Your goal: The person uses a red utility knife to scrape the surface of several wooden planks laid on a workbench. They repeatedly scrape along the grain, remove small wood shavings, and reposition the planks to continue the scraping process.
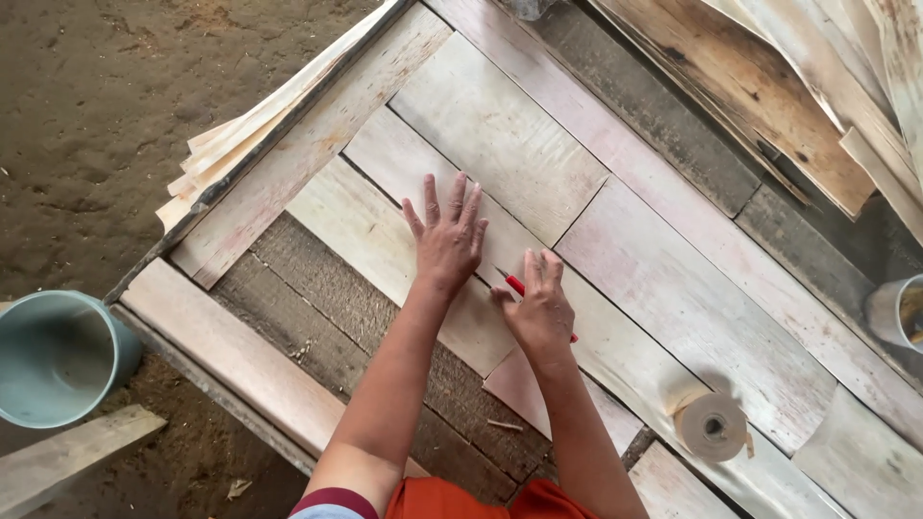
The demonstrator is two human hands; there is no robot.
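The left hand (447,240) lies flat with its fingers (460,197) spread wide, pressing down on a pale strip of thin wood (380,226) and gripping nothing. Just beside it, the right hand (540,308) has its fingers (538,269) curled around a red cutter (516,284), whose tip pokes out toward the left hand while its other end shows under the palm. The red cutter sits right at the seam where the pale strip meets the next sheet. All around the hands, more flat wood sheets (500,135) lie side by side on the tabletop (317,317), some whitish and some a little pink, with dark rough boards showing between them. A small pinkish piece of wood (519,384) sticks out below the right wrist. Near the right arm stands a roll of brown paper tape (711,425), well clear of the hands. A stack of thin wood sheets (240,135) hangs off the far left edge. A pile of darker, curled wood sheets (788,96) lies at the top right. A light blue bucket (58,356) sits on the dirt floor (106,115) to the left, and a second pale container (899,312) peeks in at the right edge.
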